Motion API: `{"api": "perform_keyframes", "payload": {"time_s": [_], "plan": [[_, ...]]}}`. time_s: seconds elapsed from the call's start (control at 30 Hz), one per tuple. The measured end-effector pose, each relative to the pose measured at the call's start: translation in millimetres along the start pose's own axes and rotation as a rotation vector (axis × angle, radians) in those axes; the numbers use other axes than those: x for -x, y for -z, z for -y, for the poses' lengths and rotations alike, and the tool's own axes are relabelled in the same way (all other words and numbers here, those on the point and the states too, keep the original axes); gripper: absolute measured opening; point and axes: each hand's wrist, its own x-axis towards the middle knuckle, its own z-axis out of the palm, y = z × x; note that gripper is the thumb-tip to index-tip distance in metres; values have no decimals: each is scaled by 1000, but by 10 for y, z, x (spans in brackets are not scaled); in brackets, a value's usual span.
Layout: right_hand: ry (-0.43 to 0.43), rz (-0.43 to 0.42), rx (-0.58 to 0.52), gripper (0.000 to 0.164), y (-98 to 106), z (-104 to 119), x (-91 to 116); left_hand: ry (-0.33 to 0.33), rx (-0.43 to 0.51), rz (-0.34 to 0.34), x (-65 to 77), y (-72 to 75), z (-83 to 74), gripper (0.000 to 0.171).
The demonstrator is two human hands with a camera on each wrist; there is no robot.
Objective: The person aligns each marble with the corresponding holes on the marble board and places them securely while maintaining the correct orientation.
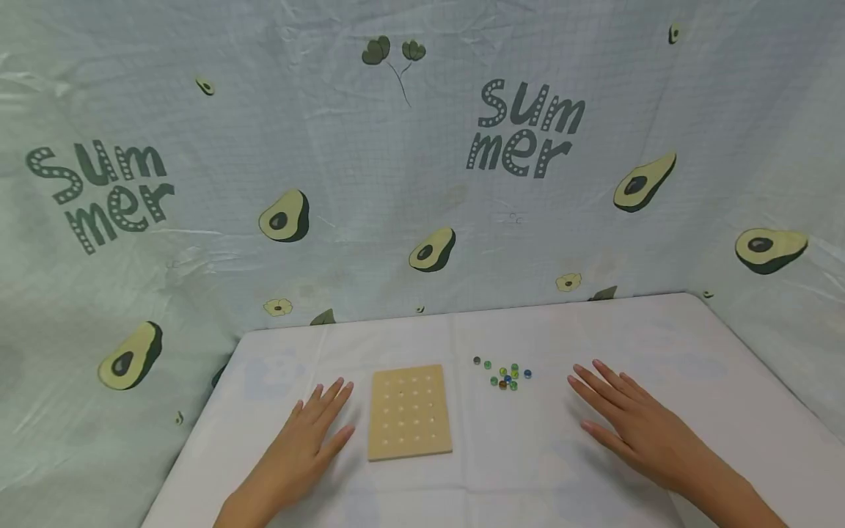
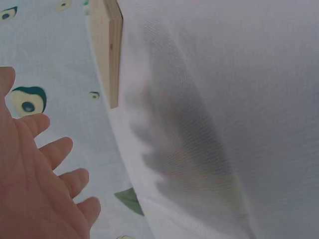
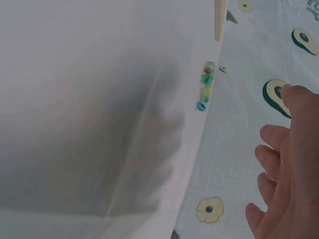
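A square wooden board (image 1: pixel 409 413) with rows of small round hollows lies on the white-covered table, left of the middle. To its right is a loose cluster of glass marbles (image 1: pixel 507 379) in green, yellow, blue and brown. My left hand (image 1: pixel 304 447), fingers spread, hovers just left of the board and holds nothing. On the other side, my right hand (image 1: pixel 637 425) hangs over the cloth to the right of the marbles, its fingers straight and holding nothing. The board's edge (image 2: pixel 114 55) shows in the left wrist view, and the marbles (image 3: pixel 205 87) appear in the right wrist view.
A white cloth (image 1: pixel 515 469) covers the table. Behind and at both sides hangs a pale curtain (image 1: pixel 356 147) printed with avocados, flowers and lettering. The table's back edge meets this curtain just beyond the board and marbles.
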Motion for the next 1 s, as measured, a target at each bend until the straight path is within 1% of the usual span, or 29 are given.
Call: {"api": "perform_keyframes", "payload": {"time_s": [0.07,0.13,0.2,0.27,0.33,0.43,0.5,0.63,0.73,0.87,1.0], "plan": [[-3,18,-18,65,-29,8,-54,-2,101,64,-63,-2,27,65],[-14,47,-52,64,-63,15,-119,17,207,144,-132,-4,65,70],[-31,90,-107,63,-108,13,-195,26,299,212,-219,-14,116,75],[-54,142,-181,63,-159,-3,-280,50,390,263,-314,-35,171,80],[-66,190,-243,62,-222,-24,-379,84,493,288,-403,-62,232,83],[-77,240,-299,59,-317,-63,-517,144,591,272,-505,-113,306,84],[-74,251,-313,57,-363,-84,-603,177,619,240,-554,-143,344,82],[-98,237,-389,53,-402,-114,-731,187,622,187,-625,-198,407,78],[-108,219,-457,52,-412,-135,-808,198,635,177,-647,-236,434,72],[-114,202,-511,49,-432,-176,-884,221,607,160,-664,-282,431,65],[-131,201,-544,47,-473,-219,-921,191,562,134,-674,-297,407,59]]}}
